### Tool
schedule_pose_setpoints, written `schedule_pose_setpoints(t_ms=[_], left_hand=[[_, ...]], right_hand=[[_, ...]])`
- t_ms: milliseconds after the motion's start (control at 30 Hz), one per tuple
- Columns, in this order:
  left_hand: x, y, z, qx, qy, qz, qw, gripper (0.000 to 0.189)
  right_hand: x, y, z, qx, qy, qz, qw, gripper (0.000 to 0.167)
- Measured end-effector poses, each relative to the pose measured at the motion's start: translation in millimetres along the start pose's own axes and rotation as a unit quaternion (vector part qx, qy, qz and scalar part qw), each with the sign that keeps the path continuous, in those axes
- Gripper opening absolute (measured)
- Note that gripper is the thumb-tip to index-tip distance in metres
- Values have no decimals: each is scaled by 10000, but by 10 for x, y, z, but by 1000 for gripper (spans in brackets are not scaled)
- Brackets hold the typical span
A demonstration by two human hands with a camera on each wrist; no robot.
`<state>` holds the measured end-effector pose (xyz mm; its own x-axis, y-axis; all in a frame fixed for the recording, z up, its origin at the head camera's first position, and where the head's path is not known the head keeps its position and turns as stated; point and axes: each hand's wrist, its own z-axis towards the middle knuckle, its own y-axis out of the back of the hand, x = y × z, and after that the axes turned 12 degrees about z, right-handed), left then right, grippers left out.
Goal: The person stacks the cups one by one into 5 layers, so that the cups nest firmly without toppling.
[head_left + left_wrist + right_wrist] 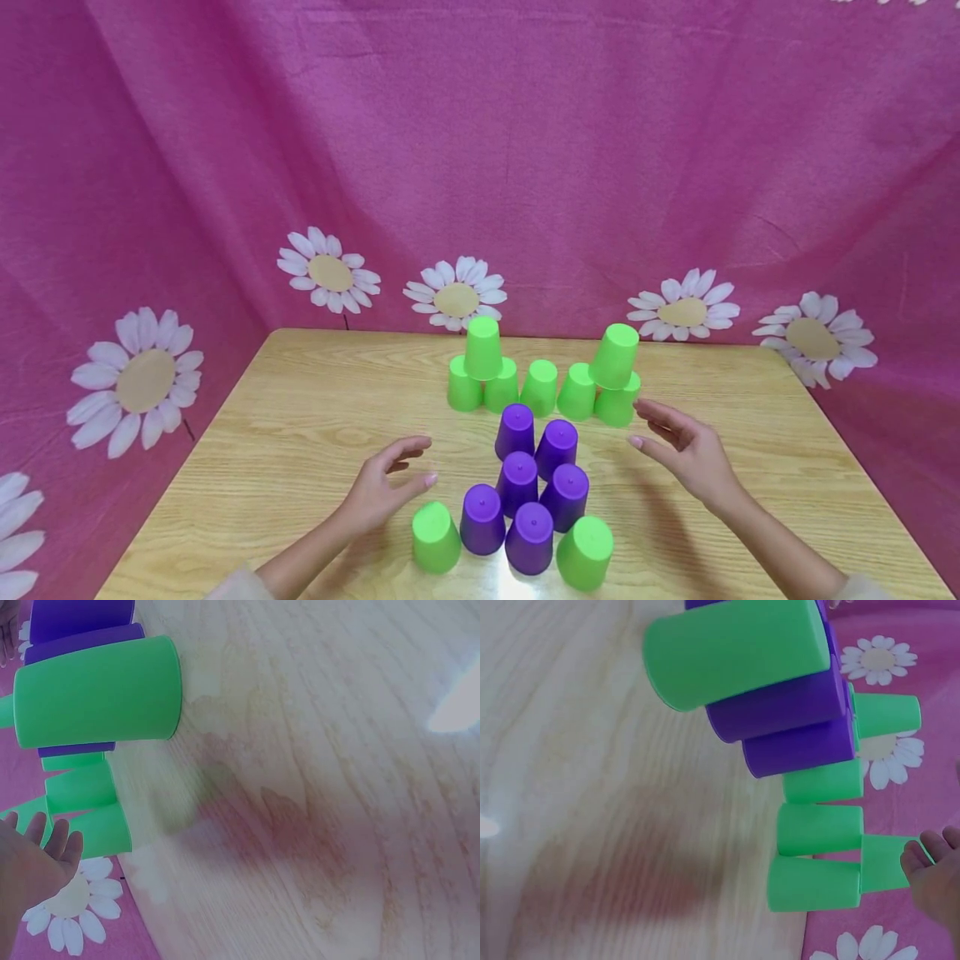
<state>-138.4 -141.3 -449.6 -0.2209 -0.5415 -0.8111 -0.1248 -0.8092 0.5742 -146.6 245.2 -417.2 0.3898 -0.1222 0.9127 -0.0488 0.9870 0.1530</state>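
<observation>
Upside-down plastic cups stand on the table. At the back is a row of several green cups (538,388). One green cup (483,348) rests across the left pair, another green cup (615,357) across the right pair. Nearer lie several purple cups (519,483) in a close cluster, flanked in front by a left green cup (436,537) and a right green cup (585,553). My left hand (382,490), fingers loosely bent, hovers behind the front left green cup, holding nothing. My right hand (693,457) is empty too, its fingertips just right of the back row's end cup (814,883).
The wooden table (300,400) ends at the back against a pink cloth (510,167) printed with white daisies (330,272). More of the cloth hangs along the left side. The stacked upper cups stand taller than everything around them.
</observation>
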Motion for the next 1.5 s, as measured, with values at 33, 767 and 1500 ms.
schedule_pose_setpoints(t_ms=[33, 767, 1500], left_hand=[[4, -2, -9, 36, -30, 19, 10000, 47], [60, -82, -205, 819, -396, 253, 9955, 47], [112, -171, -348, 1187, -383, 150, 9921, 58]], right_hand=[[-5, -15, -17, 35, 51, 82, 9999, 43], [-130, -282, -391, 986, 626, 484, 9920, 46], [-258, -314, -704, 1626, 313, 389, 9854, 51]])
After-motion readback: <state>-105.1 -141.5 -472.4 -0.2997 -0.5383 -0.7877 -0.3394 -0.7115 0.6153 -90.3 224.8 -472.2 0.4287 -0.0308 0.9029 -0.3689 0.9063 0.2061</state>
